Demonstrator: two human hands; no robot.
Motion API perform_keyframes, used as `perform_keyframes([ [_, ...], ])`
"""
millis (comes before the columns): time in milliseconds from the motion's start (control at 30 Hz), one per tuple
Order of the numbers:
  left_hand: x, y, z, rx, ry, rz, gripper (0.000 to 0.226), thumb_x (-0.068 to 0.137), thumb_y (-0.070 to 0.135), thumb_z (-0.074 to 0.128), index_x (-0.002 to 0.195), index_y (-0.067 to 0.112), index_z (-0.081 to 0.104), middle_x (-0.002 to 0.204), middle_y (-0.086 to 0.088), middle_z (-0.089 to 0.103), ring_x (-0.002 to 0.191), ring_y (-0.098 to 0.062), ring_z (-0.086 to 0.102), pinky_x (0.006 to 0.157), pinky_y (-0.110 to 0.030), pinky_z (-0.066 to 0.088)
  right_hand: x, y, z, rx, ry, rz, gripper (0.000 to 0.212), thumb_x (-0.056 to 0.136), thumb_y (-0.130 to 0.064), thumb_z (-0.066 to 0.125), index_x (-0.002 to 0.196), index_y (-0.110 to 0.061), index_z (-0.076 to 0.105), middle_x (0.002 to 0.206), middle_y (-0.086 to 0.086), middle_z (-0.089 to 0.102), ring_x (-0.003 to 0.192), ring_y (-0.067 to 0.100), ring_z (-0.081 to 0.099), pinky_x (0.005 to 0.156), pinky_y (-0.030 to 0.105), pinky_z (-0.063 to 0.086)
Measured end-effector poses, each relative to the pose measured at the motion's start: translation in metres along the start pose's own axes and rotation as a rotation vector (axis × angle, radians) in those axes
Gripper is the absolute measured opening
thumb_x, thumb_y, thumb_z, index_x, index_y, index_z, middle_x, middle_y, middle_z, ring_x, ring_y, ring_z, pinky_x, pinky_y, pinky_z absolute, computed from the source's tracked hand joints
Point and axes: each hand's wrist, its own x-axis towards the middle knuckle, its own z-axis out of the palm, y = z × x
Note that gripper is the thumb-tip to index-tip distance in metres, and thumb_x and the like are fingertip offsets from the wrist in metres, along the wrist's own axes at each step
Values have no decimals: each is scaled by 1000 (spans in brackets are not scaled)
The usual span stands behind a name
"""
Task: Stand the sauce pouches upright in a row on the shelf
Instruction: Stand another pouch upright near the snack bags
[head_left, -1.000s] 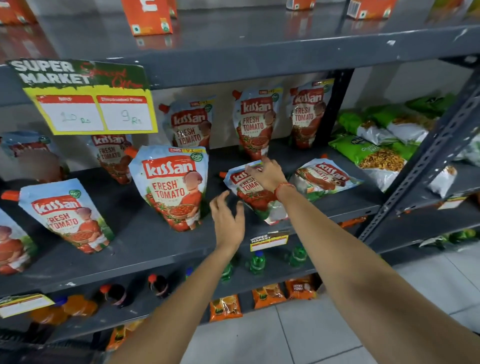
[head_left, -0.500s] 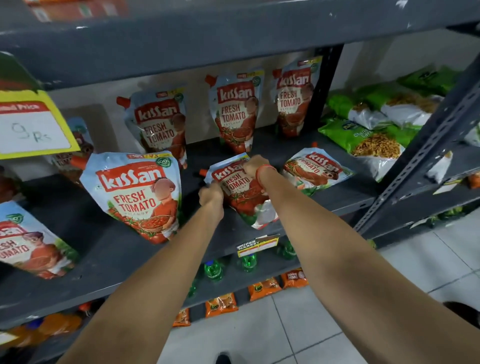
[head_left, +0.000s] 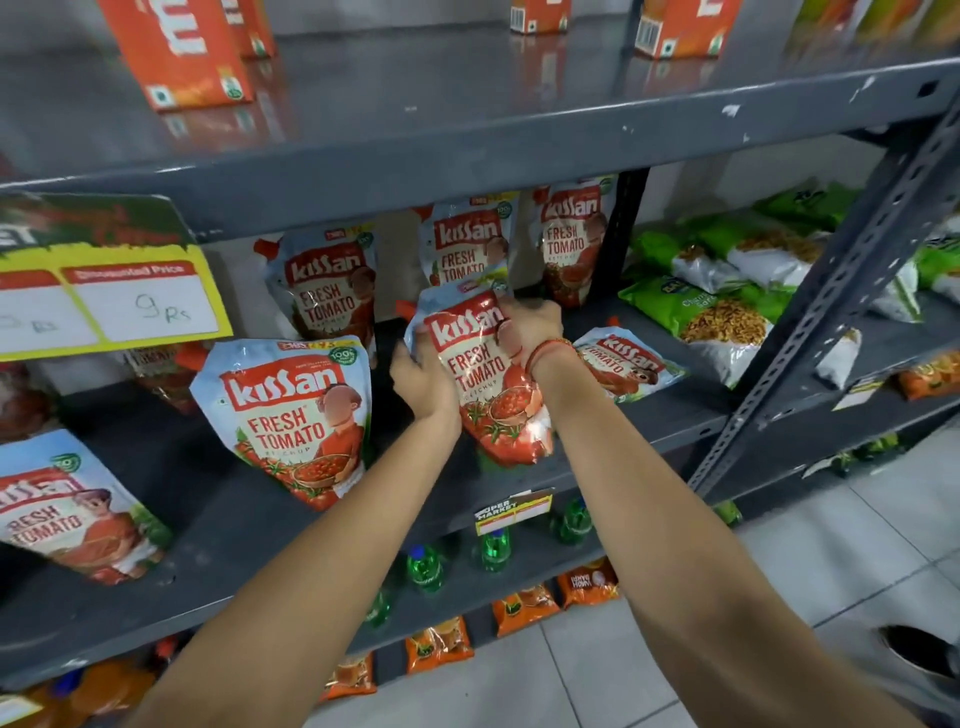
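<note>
Both hands hold one red and pale-blue tomato ketchup pouch (head_left: 485, 379) near the front of the grey shelf (head_left: 249, 530), tilted almost upright. My left hand (head_left: 423, 382) grips its left edge and my right hand (head_left: 530, 327) grips its top right corner. To the left, two pouches (head_left: 291, 415) (head_left: 67, 514) stand in the front row. Three more pouches (head_left: 327, 291) (head_left: 467, 244) (head_left: 571, 239) lean against the back wall. One pouch (head_left: 626, 364) lies flat on the shelf just right of my right wrist.
A yellow price sign (head_left: 114, 296) hangs from the upper shelf edge (head_left: 467, 150), which carries orange cartons (head_left: 176, 52). Green snack bags (head_left: 727, 291) fill the bay to the right, past a slanted grey upright (head_left: 810, 332). Green bottles (head_left: 493, 545) stand on the shelf below.
The pouch that lay flat under my right hand has been gripped by both hands and tipped up toward standing. My left hand came in from the shelf front to its left edge.
</note>
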Motion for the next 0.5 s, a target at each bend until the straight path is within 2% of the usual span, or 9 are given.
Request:
perform_keyframes([
  [67,-7,11,1,26,-44,140,39,94,29,46,107,-5,60,108,-20,67,96,-28,64,62,-15,48,-10,-15,-3,97,54,-85,35,87,-36,61,101,-4,67,100,12,68,98,28,63,76,21,46],
  [100,-10,14,0,34,-64,202,39,95,27,46,107,-7,59,107,-22,66,97,-29,64,60,-10,47,-14,-18,-4,131,73,-112,38,87,-38,61,103,-4,66,103,13,69,100,28,63,81,25,45],
  [200,-14,16,-7,73,-110,314,37,96,25,45,109,-6,59,109,-24,65,98,-27,63,63,-2,44,-24,-6,-6,175,95,-184,31,87,-39,61,100,-11,63,89,2,67,98,25,65,90,35,51],
  [233,-12,12,-11,99,-105,325,37,95,25,45,111,-5,59,110,-23,65,99,-26,62,68,-2,45,-26,1,-6,186,92,-214,27,86,-40,61,94,-14,61,86,1,66,97,25,66,92,40,52],
  [267,-9,7,-15,110,-98,324,36,95,26,45,112,-3,59,111,-22,65,100,-25,62,77,-8,49,-27,5,-6,182,83,-238,24,85,-42,61,88,-19,59,87,3,68,96,25,66,93,44,53],
  [333,-6,0,-20,122,-117,339,36,95,27,45,116,0,56,114,-20,64,104,-27,62,89,-28,52,-26,14,-7,172,53,-282,22,80,-50,60,81,-28,58,94,8,71,95,24,68,92,49,53],
  [433,-15,-2,-16,180,-97,439,46,91,23,51,131,2,40,133,-19,49,124,-29,47,105,-32,38,-26,17,-14,127,46,-322,26,79,-54,60,88,-29,59,93,7,71,94,21,67,91,45,53],
  [500,-40,-7,-14,225,4,492,61,86,18,56,138,1,29,141,-21,34,132,-29,34,110,-24,25,-31,13,-27,112,51,-328,27,87,-42,59,98,-18,58,86,4,65,85,15,63,83,27,53],
])
